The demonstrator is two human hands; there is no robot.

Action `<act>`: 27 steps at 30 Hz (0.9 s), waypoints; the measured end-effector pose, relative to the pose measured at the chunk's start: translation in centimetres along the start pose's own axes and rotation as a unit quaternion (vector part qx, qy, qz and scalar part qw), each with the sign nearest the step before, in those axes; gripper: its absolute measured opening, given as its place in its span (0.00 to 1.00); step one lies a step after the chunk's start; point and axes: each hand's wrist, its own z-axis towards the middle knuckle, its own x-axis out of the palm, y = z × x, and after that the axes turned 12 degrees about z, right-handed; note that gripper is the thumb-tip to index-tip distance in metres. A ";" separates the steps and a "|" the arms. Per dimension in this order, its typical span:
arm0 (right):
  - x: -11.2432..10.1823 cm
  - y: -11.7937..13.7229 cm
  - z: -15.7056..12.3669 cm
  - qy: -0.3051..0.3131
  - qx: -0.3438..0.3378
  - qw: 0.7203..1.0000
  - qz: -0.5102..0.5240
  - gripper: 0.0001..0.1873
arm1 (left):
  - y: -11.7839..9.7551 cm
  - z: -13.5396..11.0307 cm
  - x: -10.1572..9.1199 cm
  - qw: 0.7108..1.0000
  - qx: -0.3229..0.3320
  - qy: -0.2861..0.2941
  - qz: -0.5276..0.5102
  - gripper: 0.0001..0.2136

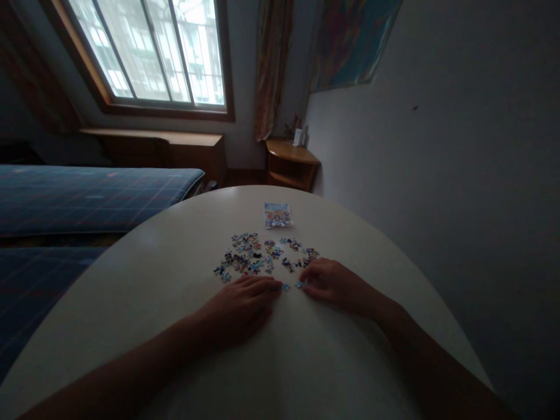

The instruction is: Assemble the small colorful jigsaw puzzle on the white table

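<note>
Several small jigsaw pieces (258,256) lie scattered on a round white table (157,274). My left hand (242,300) rests palm down on the table, fingers stretched flat toward a loose piece (285,286). My right hand (332,283) lies to the right, its fingertips curled together on a small blue piece (300,284) at the pile's near edge. A small colourful picture card (277,214) lies beyond the pile.
A bed with a blue checked cover (87,195) stands left of the table. A wooden corner shelf (291,163) sits under the curtain, and a grey wall (459,175) runs close along the right. A window (153,52) is behind.
</note>
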 end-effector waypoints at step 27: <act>2.0 -2.3 0.9 -0.114 -0.066 0.990 -0.057 0.20 | 4.7 -0.6 -0.4 0.928 -0.347 -0.045 0.125 0.10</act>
